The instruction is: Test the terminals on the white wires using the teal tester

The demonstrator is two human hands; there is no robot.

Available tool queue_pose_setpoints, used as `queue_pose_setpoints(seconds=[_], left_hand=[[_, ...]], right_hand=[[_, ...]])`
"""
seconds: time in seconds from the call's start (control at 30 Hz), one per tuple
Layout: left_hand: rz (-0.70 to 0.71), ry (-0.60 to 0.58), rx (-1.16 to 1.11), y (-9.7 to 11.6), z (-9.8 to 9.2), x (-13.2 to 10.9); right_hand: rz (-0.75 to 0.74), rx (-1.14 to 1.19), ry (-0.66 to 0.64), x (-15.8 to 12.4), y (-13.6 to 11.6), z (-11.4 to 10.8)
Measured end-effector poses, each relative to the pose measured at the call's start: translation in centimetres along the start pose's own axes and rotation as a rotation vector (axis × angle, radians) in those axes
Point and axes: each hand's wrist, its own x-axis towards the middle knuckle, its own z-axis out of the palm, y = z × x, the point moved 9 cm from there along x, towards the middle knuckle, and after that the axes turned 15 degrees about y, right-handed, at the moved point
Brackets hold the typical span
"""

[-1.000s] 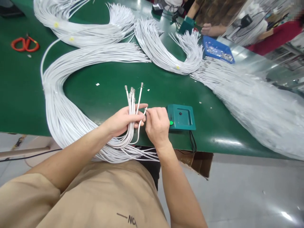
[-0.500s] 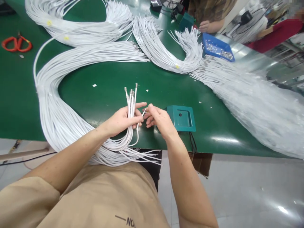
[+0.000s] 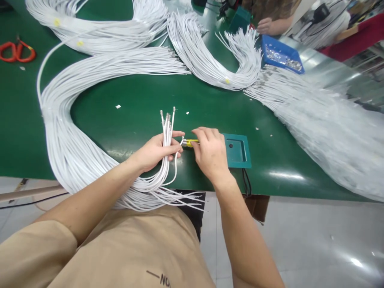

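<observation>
My left hand (image 3: 159, 150) is closed around several white cables (image 3: 166, 140) whose metal-capped ends point up above the fingers. One single white cable (image 3: 176, 166) bends up separately to the fingertips of that hand, its thin tip sticking out. My right hand (image 3: 212, 152) grips a slim yellow tool (image 3: 192, 142) with a metal front end, its rear hidden in the palm. That metal end meets or almost meets the single cable's tip; I cannot tell which. Just beyond the right hand lies a green tray-like device (image 3: 237, 150), partly covered by the hand.
A large bundle of white cables (image 3: 60, 120) curves along the left. More bundles (image 3: 207, 60) lie at the back. A plastic-wrapped bundle (image 3: 327, 120) covers the right. Red-handled scissors (image 3: 19, 51) are far left. A blue bin of small metal parts (image 3: 282, 54) stands near a co-worker's hand (image 3: 265, 26).
The yellow tool has come into sight in my right hand, which has shifted right, away from the cable tip. My left hand still holds the cables. The view has shifted slightly.
</observation>
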Motion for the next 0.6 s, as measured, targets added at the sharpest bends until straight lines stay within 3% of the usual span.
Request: queue_pose_setpoints(seconds=[0.2,0.6], left_hand=[[0.103,0.064,0.224,0.3,-0.3,0.4],[0.146,0.124,0.439,-0.4,-0.9,0.9]], right_hand=[[0.005,-0.025,-0.168,0.2,1.7,0.7],[0.032,-0.026,-0.145,0.4,2.5,1.1]])
